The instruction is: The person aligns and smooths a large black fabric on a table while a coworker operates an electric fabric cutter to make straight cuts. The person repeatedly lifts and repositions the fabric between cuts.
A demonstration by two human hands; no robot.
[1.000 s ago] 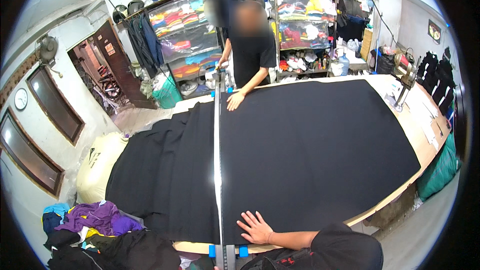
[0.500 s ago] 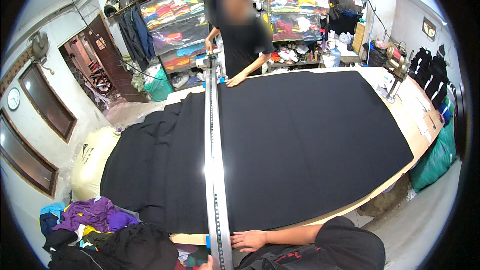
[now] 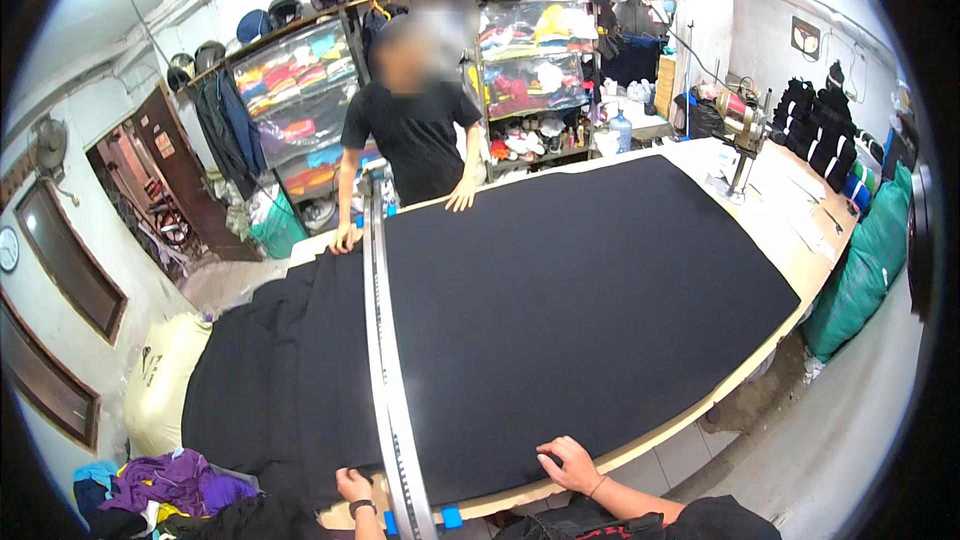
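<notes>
Head view: nearest, the left hand [image 3: 353, 485] curls at the edge of the creased side of the broad, black, matte fabric [image 3: 570, 300], and the right hand [image 3: 572, 465] rests half-bent on its smooth side's near edge; whether either pinches cloth, I cannot tell. Between them the long, straight, silver metal rail [image 3: 388, 370] crosses the fabric, which covers most of the pale, wood-toned table [image 3: 790, 190]. Beyond, a black-shirted co-worker [image 3: 415, 145] has hands on both sides of the rail. Best handling, I judge: matched, gentle tension from both people, creases smoothed outward, fingers clear of the rail.
</notes>
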